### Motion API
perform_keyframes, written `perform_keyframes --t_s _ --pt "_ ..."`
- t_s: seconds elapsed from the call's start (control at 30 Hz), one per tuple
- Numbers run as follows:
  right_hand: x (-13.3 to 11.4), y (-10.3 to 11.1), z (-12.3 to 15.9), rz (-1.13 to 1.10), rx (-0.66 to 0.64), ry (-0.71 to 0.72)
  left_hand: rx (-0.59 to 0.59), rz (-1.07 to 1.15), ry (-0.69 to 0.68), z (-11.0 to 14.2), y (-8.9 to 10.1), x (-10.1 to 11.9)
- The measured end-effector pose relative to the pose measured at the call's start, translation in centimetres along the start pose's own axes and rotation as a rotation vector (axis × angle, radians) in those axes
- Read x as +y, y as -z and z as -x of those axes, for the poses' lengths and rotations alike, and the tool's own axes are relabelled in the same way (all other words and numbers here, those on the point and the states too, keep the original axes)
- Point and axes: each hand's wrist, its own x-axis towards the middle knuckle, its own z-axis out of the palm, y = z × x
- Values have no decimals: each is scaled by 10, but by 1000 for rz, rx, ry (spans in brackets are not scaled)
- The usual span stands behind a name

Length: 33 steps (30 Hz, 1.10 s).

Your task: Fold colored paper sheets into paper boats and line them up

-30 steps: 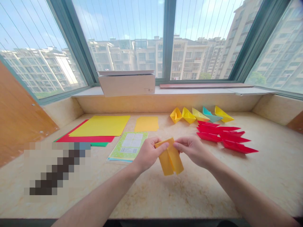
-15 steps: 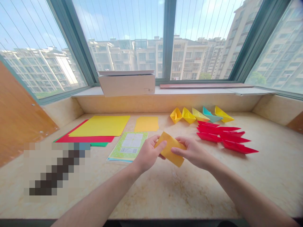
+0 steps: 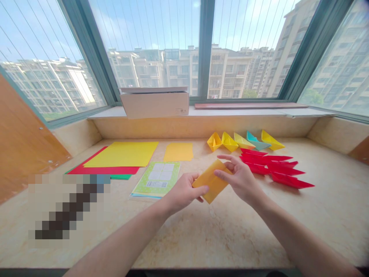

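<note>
A folded piece of orange-yellow paper (image 3: pixel 212 184) is held between both hands above the stone counter, tilted with its right end higher. My left hand (image 3: pixel 188 190) pinches its lower left side, thumb on top and fingers beneath. At the upper right corner, my right hand (image 3: pixel 236 173) grips the paper with its thumb on the face and fingertips behind; its index finger sticks out past the edge. Right of the hands lie several red folded paper boats (image 3: pixel 284 169). Behind them stands a row of yellow and blue paper boats (image 3: pixel 230 141).
Flat sheets of yellow paper (image 3: pixel 123 154) lie over red (image 3: pixel 115 170) and green paper at left. Beside them are small orange-yellow squares (image 3: pixel 178 151) and a green paper packet (image 3: pixel 155 180). A white box (image 3: pixel 155 104) sits on the window ledge. A blurred patch (image 3: pixel 69 207) covers the left front.
The folded paper has turned, its right end swinging up. My right hand has moved up and to the right along it, while my left hand stays near its place.
</note>
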Motion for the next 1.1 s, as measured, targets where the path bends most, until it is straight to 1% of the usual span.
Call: perform_keyframes --t_s 0.13,0.27,0.4,0.47,0.6,0.67,0.83,0.93,1.03,1.1 --pt "1 -1 2 37 -65 -10 -54 9 38 1 -1 -1" --pt "0 -3 5 73 -118 -23 -95 -7 26 1 -2 -5" --pt "-4 -2 6 243 -93 2 -49 -19 4 0 -3 -6" --pt "-6 -1 5 286 -93 15 -20 -3 -10 0 -4 -5" --pt "-8 1 5 192 -176 4 47 35 -44 1 -4 0" --pt "-8 1 4 154 -196 -15 70 51 -45 1 -5 1" --pt "-3 1 3 100 -158 -51 38 108 -16 3 -9 0" --pt "-1 -1 4 85 -137 -59 21 143 -25 2 -10 -2" --pt "-2 -6 6 -1 -180 -63 52 123 -45 2 -10 -3" --pt "-2 -10 7 -37 -187 -67 73 94 -55 1 -10 -3"
